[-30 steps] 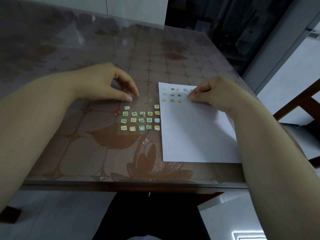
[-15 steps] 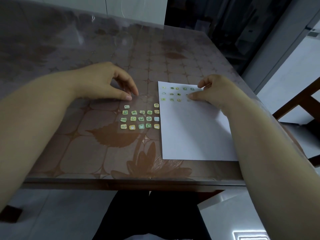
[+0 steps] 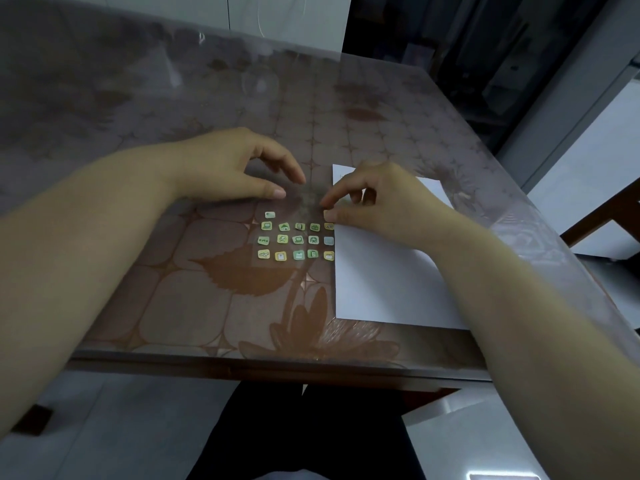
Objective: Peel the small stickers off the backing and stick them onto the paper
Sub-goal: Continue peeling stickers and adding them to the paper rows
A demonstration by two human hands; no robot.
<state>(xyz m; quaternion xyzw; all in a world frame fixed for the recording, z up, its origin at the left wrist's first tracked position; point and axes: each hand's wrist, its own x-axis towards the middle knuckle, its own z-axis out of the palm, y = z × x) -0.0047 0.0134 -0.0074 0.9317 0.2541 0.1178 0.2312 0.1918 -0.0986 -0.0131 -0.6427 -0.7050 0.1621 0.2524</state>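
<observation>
Right hand (image 3: 377,202): thumb and forefinger nearly closed at end sticker (image 3: 329,226), other fingers curled; cannot tell whether sticker already caught. Left hand (image 3: 239,171): arched, thumb and fingertips pressing far edge of backing (image 3: 304,202), holding nothing. Remaining stickers (image 3: 297,240): small rounded squares, green and yellow, rows running left-right just below both hands, right hand nearer. Backing clear, glossy, thin. Paper (image 3: 384,282) white, matte, flat, just right of the rows. Worktop (image 3: 173,306): brown leaf pattern under shiny cover.
</observation>
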